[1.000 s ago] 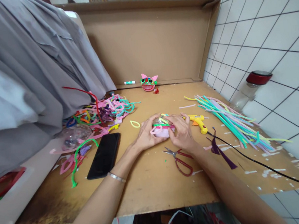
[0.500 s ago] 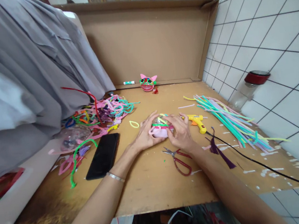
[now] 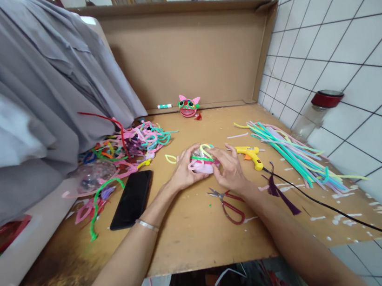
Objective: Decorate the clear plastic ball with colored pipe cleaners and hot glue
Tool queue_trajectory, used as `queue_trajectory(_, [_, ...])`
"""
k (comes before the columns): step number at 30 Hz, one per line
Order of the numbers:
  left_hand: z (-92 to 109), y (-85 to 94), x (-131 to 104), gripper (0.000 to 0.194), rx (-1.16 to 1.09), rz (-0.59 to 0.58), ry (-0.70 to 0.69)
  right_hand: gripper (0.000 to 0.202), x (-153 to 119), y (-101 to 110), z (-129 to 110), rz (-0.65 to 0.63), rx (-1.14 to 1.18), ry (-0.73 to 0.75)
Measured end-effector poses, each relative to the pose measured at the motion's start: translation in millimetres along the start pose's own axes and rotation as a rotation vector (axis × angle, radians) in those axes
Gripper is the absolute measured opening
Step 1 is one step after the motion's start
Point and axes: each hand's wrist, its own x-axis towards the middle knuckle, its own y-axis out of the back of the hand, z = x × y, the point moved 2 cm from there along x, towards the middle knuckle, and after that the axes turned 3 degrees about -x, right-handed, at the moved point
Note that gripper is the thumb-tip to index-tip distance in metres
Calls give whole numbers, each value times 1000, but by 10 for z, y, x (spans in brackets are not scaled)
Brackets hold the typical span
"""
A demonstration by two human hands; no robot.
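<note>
A small pipe-cleaner craft [image 3: 201, 167], lilac below with pink and green bands and a clear shiny top, is held low over the table between my hands. My left hand [image 3: 184, 169] wraps round its left side. On its right side my right hand [image 3: 228, 166] has its fingers at the edge, near a yellow pipe-cleaner loop [image 3: 206, 150] standing on top. Just right of that hand lies a yellow hot glue gun [image 3: 254, 157]. Red-handled scissors [image 3: 233, 212] rest below my hands. Another yellow loop [image 3: 171, 158] lies left of my left hand.
A black phone [image 3: 131, 200] and a tangled heap of pipe cleaners [image 3: 141, 138] are on the left. To the right lie a straight pipe-cleaner bundle [image 3: 291, 155], a purple tassel [image 3: 284, 196] and a black cord [image 3: 337, 210]. A finished-looking animal-face craft [image 3: 188, 107] stands at the back.
The yellow loop on top of the craft shows more fully, with the right fingers drawn slightly back from it. Both hands stay in nearly the same place round the craft.
</note>
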Motion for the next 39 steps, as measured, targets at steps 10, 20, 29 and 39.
queue_trajectory(10, [-29, -43, 39, 90, -69, 82, 22, 58, 5, -4, 11, 14, 109, -22])
queue_trajectory(20, [-67, -47, 72, 108, -344, 13, 100, 53, 25, 54, -23, 5, 60, -43])
queue_trajectory(29, [-86, 16, 65, 115, -371, -88, 139, 53, 37, 40, -31, -45, 75, -63])
queue_trajectory(39, [65, 139, -9, 73, -62, 25, 176, 48, 47, 29, -12, 11, 58, -105])
